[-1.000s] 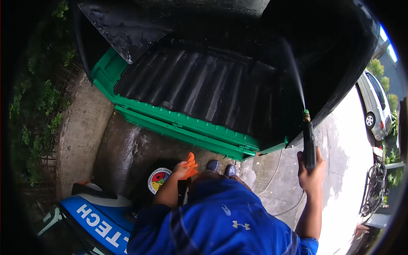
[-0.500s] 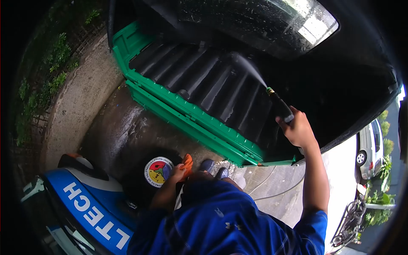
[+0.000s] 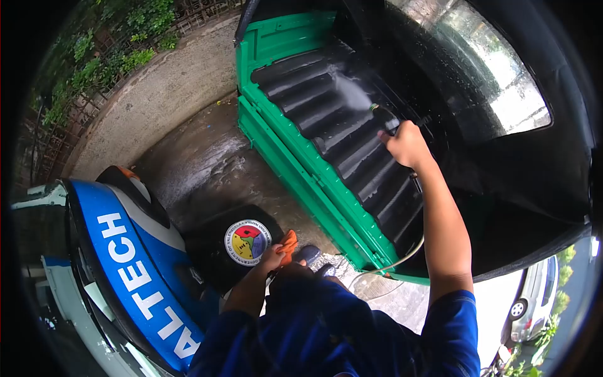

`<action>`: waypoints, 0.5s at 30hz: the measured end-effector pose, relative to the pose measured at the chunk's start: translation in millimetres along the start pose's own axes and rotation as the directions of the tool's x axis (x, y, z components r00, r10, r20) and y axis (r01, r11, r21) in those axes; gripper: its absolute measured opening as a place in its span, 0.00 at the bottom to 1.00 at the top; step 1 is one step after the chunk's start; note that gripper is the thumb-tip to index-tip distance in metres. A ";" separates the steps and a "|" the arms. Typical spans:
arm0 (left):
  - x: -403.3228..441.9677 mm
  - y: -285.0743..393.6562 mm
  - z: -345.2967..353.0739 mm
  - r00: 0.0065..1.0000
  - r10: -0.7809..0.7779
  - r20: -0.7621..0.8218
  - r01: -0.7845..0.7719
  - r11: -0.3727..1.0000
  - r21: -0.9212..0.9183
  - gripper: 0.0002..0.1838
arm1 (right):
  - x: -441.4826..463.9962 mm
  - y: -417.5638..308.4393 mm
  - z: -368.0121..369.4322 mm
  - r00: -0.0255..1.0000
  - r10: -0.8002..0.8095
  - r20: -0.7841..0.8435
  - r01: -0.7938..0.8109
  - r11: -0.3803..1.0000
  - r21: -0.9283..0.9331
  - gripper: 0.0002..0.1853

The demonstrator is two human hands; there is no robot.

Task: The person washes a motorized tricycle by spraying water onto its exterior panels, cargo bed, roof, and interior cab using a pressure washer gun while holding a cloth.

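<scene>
Daylight is falling on an outdoor paved spot, a driveway or parking area, with wet ground (image 3: pixel 204 154) glistening left of centre and sunlit pavement (image 3: pixel 493 308) glaring at lower right. Leafy plants (image 3: pixel 135 38) are growing along a fence (image 3: pixel 66 122) behind a low concrete wall (image 3: pixel 160 88) at upper left. Vehicles are standing around: a green-edged cargo bed (image 3: pixel 298 163) across the centre, a blue ALTECH-lettered vehicle (image 3: pixel 122 229) at lower left, a silver car (image 3: pixel 534 305) at lower right.
</scene>
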State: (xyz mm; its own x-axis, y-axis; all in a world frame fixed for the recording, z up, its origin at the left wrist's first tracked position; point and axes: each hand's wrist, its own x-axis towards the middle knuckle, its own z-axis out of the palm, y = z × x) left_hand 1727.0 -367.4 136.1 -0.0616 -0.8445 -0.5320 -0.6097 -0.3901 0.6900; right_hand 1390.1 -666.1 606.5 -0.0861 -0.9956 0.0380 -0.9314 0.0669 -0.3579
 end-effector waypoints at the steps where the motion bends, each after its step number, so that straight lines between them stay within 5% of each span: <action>1: -2.2 0.3 -1.6 1.000 0.000 -0.007 -0.001 1.000 -0.003 0.25 | 5.9 -5.5 1.6 1.000 0.007 -0.003 -0.007 1.000 -0.008 0.25; 9: -9.7 13.5 -11.2 0.988 -0.150 0.047 0.147 0.986 0.074 0.27 | 41.0 -29.2 17.0 0.998 -0.056 0.001 0.055 0.987 0.150 0.23; 12: -20.6 7.6 -18.7 0.982 -0.133 0.130 0.128 0.991 0.050 0.29 | 49.8 -37.7 16.6 0.989 -0.060 0.135 0.042 0.991 0.128 0.23; 15: -31.2 -9.2 -15.1 0.989 -0.107 0.101 0.109 0.994 -0.020 0.31 | 45.4 -48.2 31.2 0.892 -0.121 0.436 -0.019 0.953 0.303 0.24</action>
State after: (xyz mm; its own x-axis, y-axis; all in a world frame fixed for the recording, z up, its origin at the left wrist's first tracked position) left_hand 1746.4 -343.1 153.8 -0.0757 -0.7565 -0.6496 -0.5969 -0.4874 0.6373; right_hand 1442.1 -716.7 596.4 0.1905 -0.9247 -0.3297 -0.7785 0.0623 -0.6245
